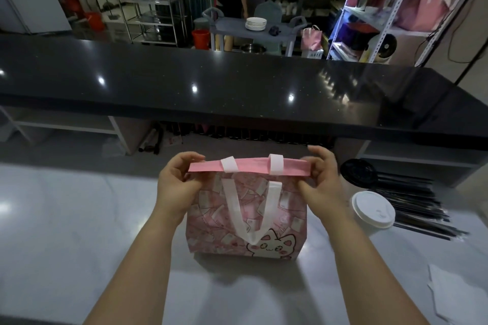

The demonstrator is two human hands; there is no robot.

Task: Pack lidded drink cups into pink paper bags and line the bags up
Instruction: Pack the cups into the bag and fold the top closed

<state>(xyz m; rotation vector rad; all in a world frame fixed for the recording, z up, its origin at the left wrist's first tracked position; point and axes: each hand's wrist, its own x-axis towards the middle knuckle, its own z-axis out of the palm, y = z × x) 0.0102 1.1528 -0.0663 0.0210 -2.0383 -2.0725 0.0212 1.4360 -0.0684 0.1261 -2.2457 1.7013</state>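
Pink paper bag (245,221) stands upright on the white table (66,219), right in front of me, its cat print facing me. One white handle (248,208) hangs down the front face. The top of the bag is folded over into a flat pink strip (250,165), and two white bands cross it (they look like the ends of the other handle).

My left hand (175,187) pinches the left end of that strip, which is caught between the thumb and the curled fingers (192,158). My right hand (323,182) pinches the right end the same way. The fold closes the mouth, so I cannot tell what is inside.

To the right of the bag, near it but not touching, a lidded cup (373,212) with a white lid stands on the table. Just behind the cup lies a black round lid (359,170). A bundle of long black straws (412,203) is spread along the table's right side. Some white paper sheets (454,295) lie at the near right corner. Beyond the table runs a long black counter (237,87).
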